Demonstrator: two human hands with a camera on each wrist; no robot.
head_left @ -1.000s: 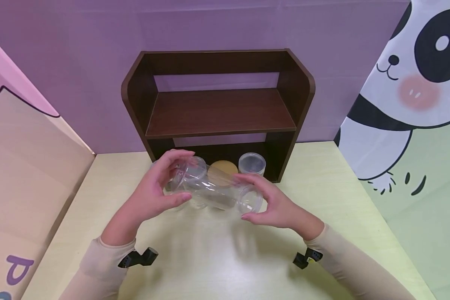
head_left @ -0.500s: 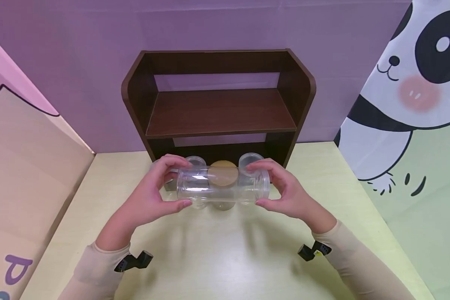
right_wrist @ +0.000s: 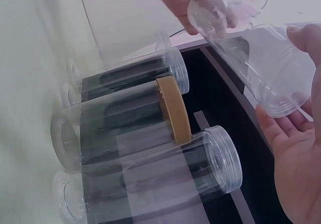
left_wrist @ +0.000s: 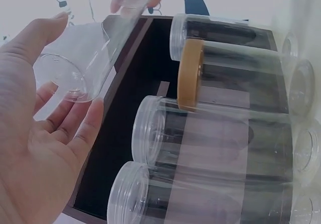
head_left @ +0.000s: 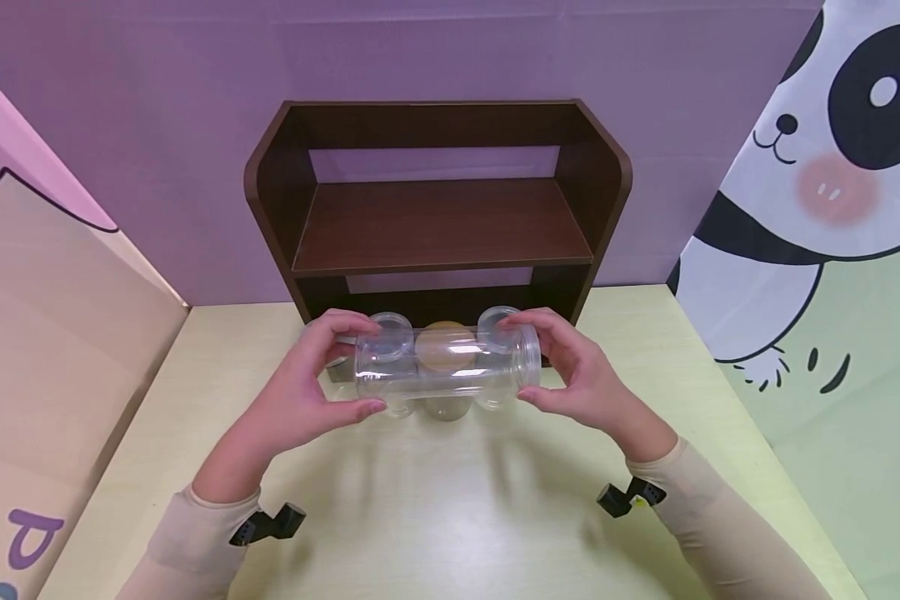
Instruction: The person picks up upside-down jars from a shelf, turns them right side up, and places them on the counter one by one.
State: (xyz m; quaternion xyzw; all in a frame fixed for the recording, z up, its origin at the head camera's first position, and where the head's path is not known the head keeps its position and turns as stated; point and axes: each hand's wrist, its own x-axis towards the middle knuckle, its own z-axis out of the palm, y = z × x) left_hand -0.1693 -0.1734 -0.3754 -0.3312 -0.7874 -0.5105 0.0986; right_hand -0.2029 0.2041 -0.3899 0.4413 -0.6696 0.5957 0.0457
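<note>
A clear plastic jar (head_left: 450,383) lies on its side in the air, held at both ends. My left hand (head_left: 303,379) grips its base end, with the thumb below and the fingers above in the head view. Around the ridged rim end curl the thumb and fingers of my right hand (head_left: 573,375). Whether that end carries a clear lid, I cannot tell. Behind and below it several similar jars stand upright in a row. One has a tan lid (left_wrist: 190,76); a clear-topped jar (right_wrist: 223,158) stands beside it.
A dark brown two-tier shelf (head_left: 442,225) stands at the back against the purple backdrop (head_left: 435,50). The standing jars are in front of its lower tier, on the pale tabletop (head_left: 442,517). Printed panels flank the table on both sides.
The held jar has swung from slanting, right end nearer me, to nearly level across the view. My right hand has moved right and slightly away; my left hand has shifted little.
</note>
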